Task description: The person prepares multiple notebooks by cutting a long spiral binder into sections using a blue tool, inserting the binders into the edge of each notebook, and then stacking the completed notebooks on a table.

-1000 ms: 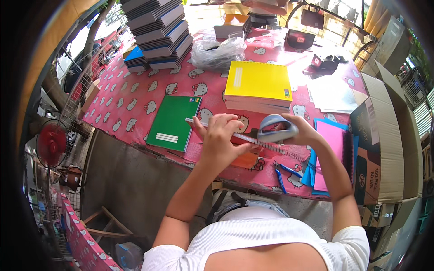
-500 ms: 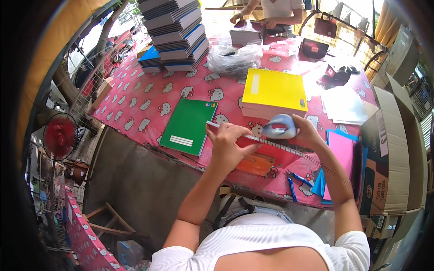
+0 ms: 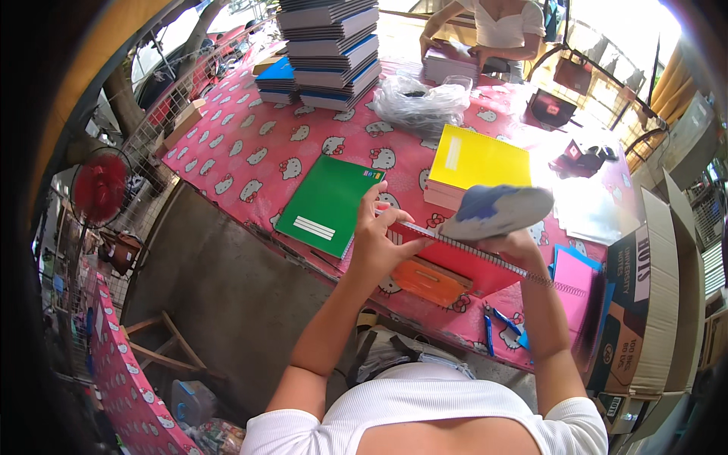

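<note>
In the head view, your left hand [image 3: 379, 239] pinched the red notebook [image 3: 493, 269] near its left end, thumb on the near face and fingers at the upper edge and behind. The notebook stood tilted on its side above the table [image 3: 254, 155], bound edge upward. A wire coil [image 3: 557, 284] ran along that edge and stuck out past the right end, in front of your right forearm. Your right hand [image 3: 522, 246] was closed on a blue-and-white tool [image 3: 508, 212], just above and behind the bound edge; the tool was blurred and hid most of your fingers, so you could not tell exactly how they gripped it.

Just below the notebook, an orange block [image 3: 428, 280] lay near the table's front edge. To its right were the blue-handled pliers [image 3: 490, 334], legs apart, and beyond them pink sheets [image 3: 575, 277] beside a cardboard box [image 3: 644, 296]. A green notebook [image 3: 330, 205] lay flat just left of your left hand, and a yellow stack [image 3: 485, 158] stood behind the tool.

Farther back, a clear plastic bag [image 3: 421, 106] lay between the yellow stack and a tall stack [image 3: 334, 57] of notebooks. At the far side, another person in white [image 3: 512, 30] had both hands at a smaller stack [image 3: 449, 67].
</note>
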Action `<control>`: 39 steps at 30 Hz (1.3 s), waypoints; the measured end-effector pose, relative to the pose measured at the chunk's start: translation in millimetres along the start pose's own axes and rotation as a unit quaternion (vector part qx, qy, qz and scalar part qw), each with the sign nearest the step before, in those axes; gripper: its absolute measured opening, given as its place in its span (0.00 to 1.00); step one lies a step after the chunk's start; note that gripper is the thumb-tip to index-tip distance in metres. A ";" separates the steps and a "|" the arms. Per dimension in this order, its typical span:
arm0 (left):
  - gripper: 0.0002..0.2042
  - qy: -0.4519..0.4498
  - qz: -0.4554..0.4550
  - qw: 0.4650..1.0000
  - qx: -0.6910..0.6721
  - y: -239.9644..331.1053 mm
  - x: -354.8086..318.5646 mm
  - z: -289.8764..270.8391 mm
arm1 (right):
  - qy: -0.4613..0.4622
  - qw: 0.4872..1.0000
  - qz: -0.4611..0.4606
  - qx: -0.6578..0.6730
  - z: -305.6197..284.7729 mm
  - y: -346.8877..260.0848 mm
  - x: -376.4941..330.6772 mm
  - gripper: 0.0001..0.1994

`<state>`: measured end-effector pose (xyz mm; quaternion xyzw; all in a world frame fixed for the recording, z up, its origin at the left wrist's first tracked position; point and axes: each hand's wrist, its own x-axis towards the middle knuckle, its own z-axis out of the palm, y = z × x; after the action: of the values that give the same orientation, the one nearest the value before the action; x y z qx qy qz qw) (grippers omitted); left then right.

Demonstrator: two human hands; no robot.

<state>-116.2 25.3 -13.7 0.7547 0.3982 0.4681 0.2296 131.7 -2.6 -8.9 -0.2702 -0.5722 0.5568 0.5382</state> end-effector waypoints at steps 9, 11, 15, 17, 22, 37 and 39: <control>0.21 0.025 0.010 0.999 -0.017 -13.3 0.3 -13.6 | -0.004 0.964 0.124 -0.235 7.3 12.2 22.4 0.28; 0.21 0.017 -0.025 0.997 -0.064 -12.7 4.1 -12.6 | 0.027 0.951 0.091 -0.295 -3.3 21.9 32.4 0.27; 0.22 0.036 -0.124 0.979 -0.156 -15.6 -6.8 -14.5 | -0.061 0.899 0.108 -0.420 9.8 10.7 45.0 0.27; 0.21 0.038 -0.126 0.970 -0.205 -23.1 -5.0 -12.0 | -0.008 0.932 0.083 -0.354 6.3 13.6 47.7 0.28; 0.17 0.017 -0.208 0.919 -0.335 -35.7 -9.0 -20.6 | -0.030 0.877 0.129 -0.461 22.0 6.6 56.4 0.25; 0.08 -0.103 -0.197 0.849 -0.480 -68.0 6.0 -19.2 | 0.195 0.634 0.029 -0.748 -41.4 91.7 -134.5 0.19; 0.08 -0.104 -0.155 0.859 -0.477 -76.9 9.9 -19.3 | 0.236 0.679 0.165 -0.676 -8.3 79.9 -154.3 0.24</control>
<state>-160.6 77.3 -55.0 0.5262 0.2116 0.4777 0.6710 158.5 -121.2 -133.3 -0.7725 -0.5933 0.0159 0.2258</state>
